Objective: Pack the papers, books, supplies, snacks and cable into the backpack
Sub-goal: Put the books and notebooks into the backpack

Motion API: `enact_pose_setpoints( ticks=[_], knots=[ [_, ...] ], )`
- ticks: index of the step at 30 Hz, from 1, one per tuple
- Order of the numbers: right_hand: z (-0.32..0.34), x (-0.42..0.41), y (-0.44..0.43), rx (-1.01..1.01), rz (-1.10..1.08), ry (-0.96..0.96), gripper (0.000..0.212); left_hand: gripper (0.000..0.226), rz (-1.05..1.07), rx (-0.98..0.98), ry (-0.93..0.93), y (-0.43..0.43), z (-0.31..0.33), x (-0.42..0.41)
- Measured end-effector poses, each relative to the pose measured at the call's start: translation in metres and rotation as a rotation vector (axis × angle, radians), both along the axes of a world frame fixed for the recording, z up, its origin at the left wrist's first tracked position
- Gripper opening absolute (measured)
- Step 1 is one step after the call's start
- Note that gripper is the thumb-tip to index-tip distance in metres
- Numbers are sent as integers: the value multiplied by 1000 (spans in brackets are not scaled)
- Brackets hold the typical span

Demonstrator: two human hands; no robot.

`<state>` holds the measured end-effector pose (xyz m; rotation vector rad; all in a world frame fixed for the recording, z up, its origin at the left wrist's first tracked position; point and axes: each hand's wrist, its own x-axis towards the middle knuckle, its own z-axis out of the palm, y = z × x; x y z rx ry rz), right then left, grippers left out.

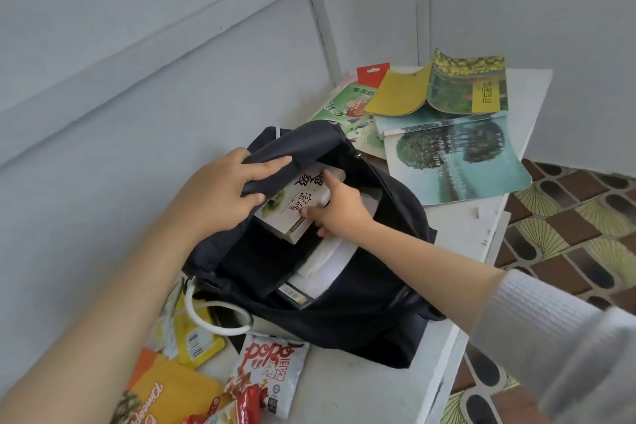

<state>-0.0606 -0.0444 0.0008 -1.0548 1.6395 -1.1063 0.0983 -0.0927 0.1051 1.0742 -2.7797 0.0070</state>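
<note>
A black backpack [361,306] lies open on the white table [461,227]. My left hand [220,189] grips the upper flap of its opening and holds it up. My right hand [339,208] holds a white and green book [296,206] by its edge, half inside the opening. White papers [327,268] and another book show deeper inside the bag. More books lie behind the bag: a yellow and green one [444,86], a teal one with trees [454,162] and a green illustrated one [351,107].
Snack packets sit at the table's near left: a Popo bag [268,375], a yellow pouch [196,341] and an orange pineapple pack [161,396]. A white cable [206,317] loops beside the bag. Walls close in on the left and back; patterned floor lies to the right.
</note>
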Motion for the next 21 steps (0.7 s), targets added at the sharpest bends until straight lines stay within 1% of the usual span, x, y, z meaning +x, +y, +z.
enact_pose_setpoints(
  ticks=[1, 3, 4, 5, 6, 9, 17, 21],
  knots=[
    [-2, 0, 4, -56, -9, 225, 82, 65, -1, 4, 4, 0, 0, 1],
    [-10, 2, 14, -167, -25, 737, 71, 65, -6, 11, 10, -1, -1, 2],
    [-15, 4, 20, -200, -23, 914, 70, 66, -10, 14, 14, -1, -1, 2],
    [-19, 6, 25, -201, 7, 1010, 72, 67, -14, 17, 17, -1, -1, 3],
    [-24, 8, 29, -180, 64, 1046, 73, 68, -20, 18, 20, -1, -1, 3],
    [-40, 15, 30, -101, 227, 1037, 70, 68, -36, 13, 19, 1, 0, 2],
    [-36, 22, 7, -14, 253, 1116, 68, 69, -81, 2, 48, 6, 1, 3],
    [-34, 29, -6, -5, 258, 1119, 69, 69, -93, -1, 56, 7, 1, 4]
  ],
)
